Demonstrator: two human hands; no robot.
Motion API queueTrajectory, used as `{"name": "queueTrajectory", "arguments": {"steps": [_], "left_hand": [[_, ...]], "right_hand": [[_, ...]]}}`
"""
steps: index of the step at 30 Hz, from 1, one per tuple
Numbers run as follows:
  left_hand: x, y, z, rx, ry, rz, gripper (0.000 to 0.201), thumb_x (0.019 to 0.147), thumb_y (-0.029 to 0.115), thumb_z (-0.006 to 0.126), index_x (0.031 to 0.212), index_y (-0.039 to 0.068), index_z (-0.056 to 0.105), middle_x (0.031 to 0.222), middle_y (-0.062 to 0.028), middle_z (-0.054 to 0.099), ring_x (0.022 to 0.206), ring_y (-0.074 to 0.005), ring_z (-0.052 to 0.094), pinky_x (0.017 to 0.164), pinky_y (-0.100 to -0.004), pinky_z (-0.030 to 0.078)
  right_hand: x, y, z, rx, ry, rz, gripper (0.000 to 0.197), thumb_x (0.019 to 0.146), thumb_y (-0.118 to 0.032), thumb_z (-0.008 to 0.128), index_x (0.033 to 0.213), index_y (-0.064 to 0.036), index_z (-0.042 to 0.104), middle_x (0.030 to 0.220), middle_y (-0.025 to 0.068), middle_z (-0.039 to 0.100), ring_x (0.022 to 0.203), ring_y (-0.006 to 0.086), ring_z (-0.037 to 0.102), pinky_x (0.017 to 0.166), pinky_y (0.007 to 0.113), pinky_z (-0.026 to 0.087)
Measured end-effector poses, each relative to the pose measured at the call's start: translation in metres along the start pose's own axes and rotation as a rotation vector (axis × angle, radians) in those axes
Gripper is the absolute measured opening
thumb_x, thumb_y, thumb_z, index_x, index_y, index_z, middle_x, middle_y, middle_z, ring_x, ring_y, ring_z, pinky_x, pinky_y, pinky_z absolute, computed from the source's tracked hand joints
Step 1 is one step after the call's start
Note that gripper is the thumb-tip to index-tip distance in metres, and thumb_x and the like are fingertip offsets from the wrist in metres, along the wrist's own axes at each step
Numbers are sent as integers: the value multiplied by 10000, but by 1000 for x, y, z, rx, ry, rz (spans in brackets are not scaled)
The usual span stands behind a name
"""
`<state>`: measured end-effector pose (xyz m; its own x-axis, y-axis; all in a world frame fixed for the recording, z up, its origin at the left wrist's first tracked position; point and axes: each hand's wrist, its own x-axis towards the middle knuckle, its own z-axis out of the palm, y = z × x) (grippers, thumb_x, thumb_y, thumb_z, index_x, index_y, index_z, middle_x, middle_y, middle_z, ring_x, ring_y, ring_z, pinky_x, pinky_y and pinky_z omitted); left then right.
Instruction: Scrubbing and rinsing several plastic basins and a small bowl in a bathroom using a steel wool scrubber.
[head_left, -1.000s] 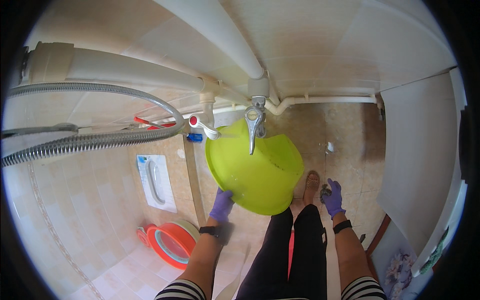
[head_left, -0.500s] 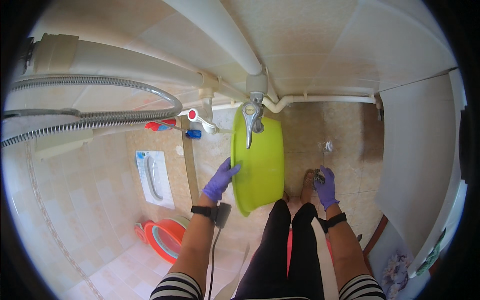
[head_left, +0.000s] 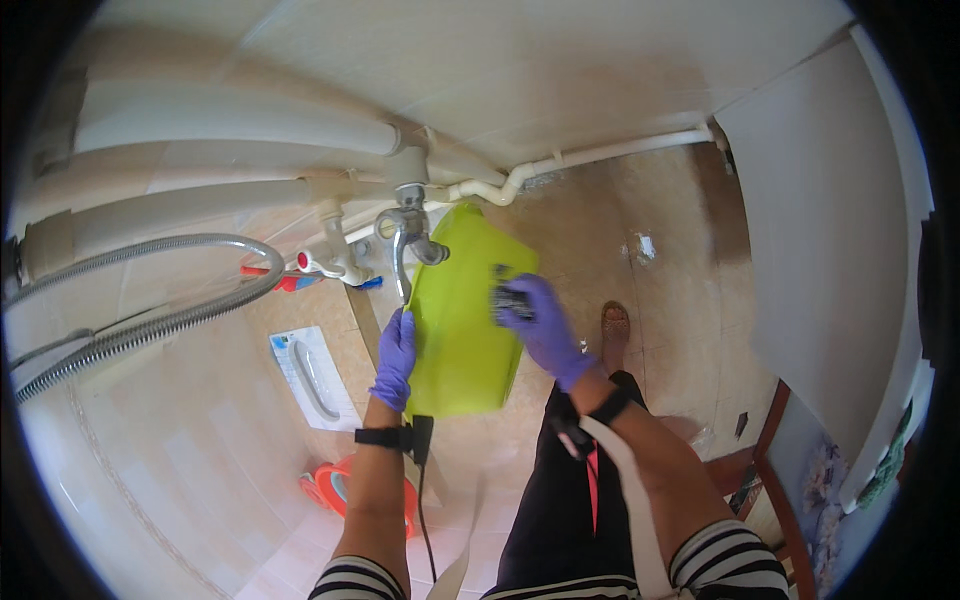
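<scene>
The left hand (head_left: 396,348) grips the edge of the basin (head_left: 460,350), tipped on its side beneath the tap (head_left: 408,225), while the right hand (head_left: 543,325) has its fingers curled round a dark scourer (head_left: 511,306) at the outer wall, where a hard push could twist the lightly steadied basin loose.

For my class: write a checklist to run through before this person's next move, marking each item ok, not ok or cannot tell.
1. Left hand on the tub's rim: ok.
2. Scrubber in the right hand: ok.
3. Both hands gloved: ok.
4. Tub upright: not ok; it is tipped on its side.
5. Scrubber pressed to the tub: cannot tell; motion blur hides the contact.
6. Tub clear of the metal tap: cannot tell; they overlap in this view.
</scene>
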<state>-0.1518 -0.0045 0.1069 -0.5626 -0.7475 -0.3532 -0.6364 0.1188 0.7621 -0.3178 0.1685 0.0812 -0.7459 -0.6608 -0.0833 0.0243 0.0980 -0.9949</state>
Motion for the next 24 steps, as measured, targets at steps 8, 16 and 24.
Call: {"name": "queueTrajectory", "arguments": {"steps": [8, 16, 24], "left_hand": [[-40, 36, -13, 269, 7, 64, 328, 920, 274, 388, 805, -10, 507, 587, -178, 493, 525, -298, 514, 487, -355, 383], [-87, 54, -56, 262, -134, 140, 348, 900, 312, 390, 787, 4, 507, 533, -133, 468, 468, -266, 510, 443, -345, 367], [-25, -14, -35, 92, -6, 24, 346, 920, 284, 404, 769, -13, 501, 602, -87, 488, 536, -152, 388, 492, -313, 354]], "right_hand": [[60, -14, 61, -145, -160, -226, 307, 718, -63, 632, 1009, -34, 538, 1042, 149, 488, 958, 311, 493, 851, 354, 407], [115, 52, 34, -51, 80, 286, 226, 683, -103, 654, 838, -36, 504, 822, 137, 541, 751, 307, 538, 699, 374, 438], [-1, -28, 114, -169, -289, -361, 236, 693, -108, 651, 885, -48, 528, 875, 127, 537, 784, 302, 557, 708, 372, 454]]}}
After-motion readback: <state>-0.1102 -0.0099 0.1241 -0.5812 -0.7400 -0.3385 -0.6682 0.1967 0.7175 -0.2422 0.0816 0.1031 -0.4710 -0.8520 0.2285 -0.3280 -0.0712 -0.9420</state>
